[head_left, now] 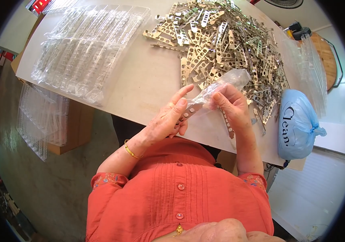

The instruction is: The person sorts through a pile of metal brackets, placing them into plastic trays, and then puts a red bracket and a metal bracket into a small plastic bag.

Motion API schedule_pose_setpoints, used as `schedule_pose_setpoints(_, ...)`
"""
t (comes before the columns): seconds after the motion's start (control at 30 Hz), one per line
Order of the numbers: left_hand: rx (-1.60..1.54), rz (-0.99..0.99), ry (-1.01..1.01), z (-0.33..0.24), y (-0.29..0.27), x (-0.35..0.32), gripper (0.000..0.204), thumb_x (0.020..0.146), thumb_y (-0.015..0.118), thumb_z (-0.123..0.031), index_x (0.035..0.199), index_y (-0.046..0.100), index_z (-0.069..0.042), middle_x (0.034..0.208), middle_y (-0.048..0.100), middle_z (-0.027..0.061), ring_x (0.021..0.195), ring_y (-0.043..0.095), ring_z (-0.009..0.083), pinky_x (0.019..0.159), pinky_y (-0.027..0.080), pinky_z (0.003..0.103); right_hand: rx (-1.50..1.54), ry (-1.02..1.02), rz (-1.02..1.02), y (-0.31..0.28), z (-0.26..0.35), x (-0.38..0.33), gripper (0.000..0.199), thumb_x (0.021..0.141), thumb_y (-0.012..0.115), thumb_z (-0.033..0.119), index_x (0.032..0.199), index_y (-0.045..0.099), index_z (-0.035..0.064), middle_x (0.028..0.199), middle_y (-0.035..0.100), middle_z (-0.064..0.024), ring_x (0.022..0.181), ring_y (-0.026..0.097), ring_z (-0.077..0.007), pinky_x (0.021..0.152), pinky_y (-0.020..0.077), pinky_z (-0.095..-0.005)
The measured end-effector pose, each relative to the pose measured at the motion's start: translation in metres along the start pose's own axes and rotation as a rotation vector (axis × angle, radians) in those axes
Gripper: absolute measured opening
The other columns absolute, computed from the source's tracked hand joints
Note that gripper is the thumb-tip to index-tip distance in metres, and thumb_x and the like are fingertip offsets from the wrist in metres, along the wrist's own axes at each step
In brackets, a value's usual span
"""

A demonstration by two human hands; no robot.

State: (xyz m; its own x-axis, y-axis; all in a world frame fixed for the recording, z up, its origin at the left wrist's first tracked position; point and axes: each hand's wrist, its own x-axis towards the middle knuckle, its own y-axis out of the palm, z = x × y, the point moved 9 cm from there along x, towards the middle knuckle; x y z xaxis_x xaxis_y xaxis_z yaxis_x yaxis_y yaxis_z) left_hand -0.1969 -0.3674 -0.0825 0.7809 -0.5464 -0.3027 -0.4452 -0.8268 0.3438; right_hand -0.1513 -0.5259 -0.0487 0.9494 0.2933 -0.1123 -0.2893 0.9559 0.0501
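My left hand grips the near end of a flat perforated metal strip. My right hand pinches a small clear plastic sleeve that covers the strip's far end. Both hands hover over the white table, just in front of a big heap of similar metal strips. One loose strip lies under my right wrist.
Stacked clear plastic trays fill the table's left half. More clear trays rest on a cardboard box at the left. A tied pale blue bag sits at the table's right edge, with a pile of clear sleeves behind it.
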Motion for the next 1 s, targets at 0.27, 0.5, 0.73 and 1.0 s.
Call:
schedule_pose_setpoints(0.27, -0.091, -0.012, 0.005, 0.006, 0.0, 0.003, 0.039, 0.108, 0.035, -0.038, 0.136, 0.046, -0.013, 0.066, 0.054, 0.0033, 0.044, 0.035, 0.0047, 0.045, 0.03, 0.019, -0.011, 0.017, -0.023, 0.002, 0.003, 0.001, 0.015, 0.098, 0.065, 0.019, 0.095, 0.063, 0.0044, 0.083, 0.063, -0.0013, 0.076, 0.059, -0.0098, 0.073, 0.0472, -0.0245)
schedule_pose_setpoints(0.5, -0.109, 0.016, -0.009, 0.02, -0.006, 0.006, 0.023, 0.101, 0.036, -0.021, 0.109, 0.051, -0.004, 0.082, 0.058, 0.0057, 0.044, 0.036, 0.0064, 0.043, 0.032, 0.022, 0.08, 0.017, 0.03, 0.014, -0.004, 0.0, 0.013, 0.097, 0.066, 0.015, 0.105, 0.06, 0.005, 0.093, 0.065, -0.0017, 0.077, 0.061, -0.0093, 0.074, 0.0502, -0.0239)
schedule_pose_setpoints(0.73, -0.1, -0.03, 0.005, 0.01, -0.001, 0.005, 0.032, 0.102, 0.035, -0.022, 0.124, 0.043, -0.001, 0.084, 0.058, 0.0077, 0.043, 0.036, 0.0063, 0.042, 0.031, 0.022, 0.159, 0.025, 0.136, 0.029, -0.015, -0.003, 0.019, 0.095, 0.067, 0.009, 0.111, 0.057, 0.0052, 0.098, 0.064, -0.0022, 0.078, 0.062, -0.0089, 0.069, 0.052, -0.0243)
schedule_pose_setpoints(1.0, -0.039, -0.063, 0.004, 0.008, -0.002, 0.002, 0.04, 0.101, 0.039, -0.029, 0.129, 0.042, -0.001, 0.078, 0.054, 0.0026, 0.05, 0.037, 0.0044, 0.046, 0.031, 0.023, 0.135, 0.157, 0.194, 0.036, -0.026, -0.009, 0.026, 0.094, 0.068, 0.007, 0.117, 0.055, 0.004, 0.088, 0.067, -0.0042, 0.069, 0.063, -0.0099, 0.062, 0.0518, -0.025)
